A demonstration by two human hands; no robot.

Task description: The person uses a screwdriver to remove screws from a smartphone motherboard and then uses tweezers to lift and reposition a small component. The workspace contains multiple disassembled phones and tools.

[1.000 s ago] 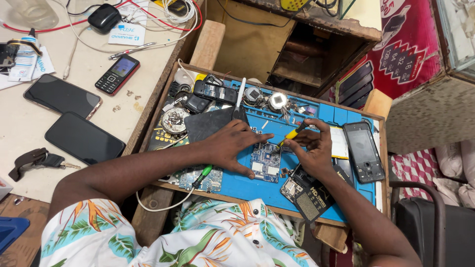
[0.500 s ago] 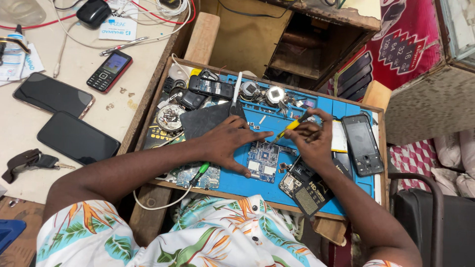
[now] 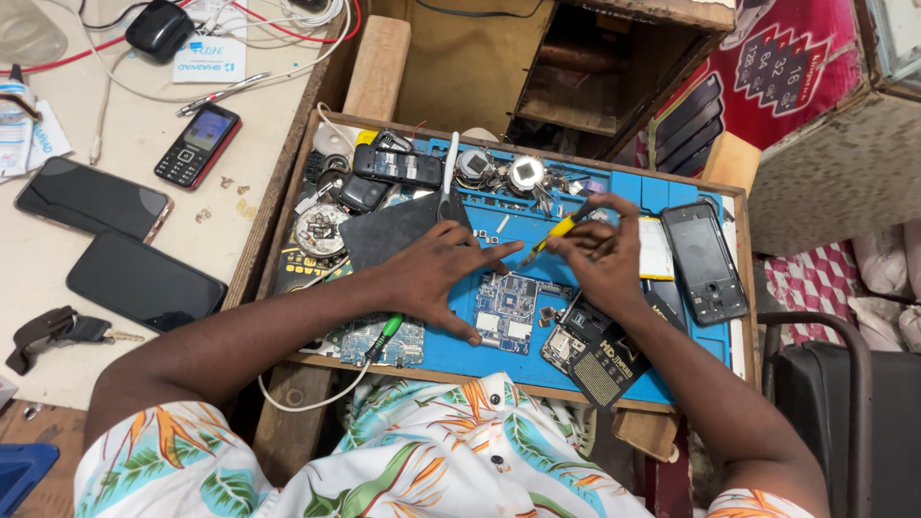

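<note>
My left hand (image 3: 439,271) lies flat on the blue work mat (image 3: 576,206) with fingers spread, its tips beside a small circuit board (image 3: 507,312). In my right hand (image 3: 597,251) is a yellow-handled tool (image 3: 556,230), its tip pointing down-left towards the board's top edge. A dark opened phone body (image 3: 597,353) lies under my right wrist. A second circuit board (image 3: 380,339) with a green-tipped white cable (image 3: 386,331) sits below my left forearm.
A wooden tray (image 3: 288,182) holds the mat, small parts, a black pad (image 3: 393,230) and a bar phone (image 3: 396,165). A black smartphone (image 3: 703,261) lies at the mat's right. On the table to the left: two smartphones (image 3: 144,281), a keypad phone (image 3: 198,144), keys (image 3: 58,331), cables.
The view has shifted slightly. My right hand has lifted the yellow tool a little up and right; my left hand stays on the mat beside the board.
</note>
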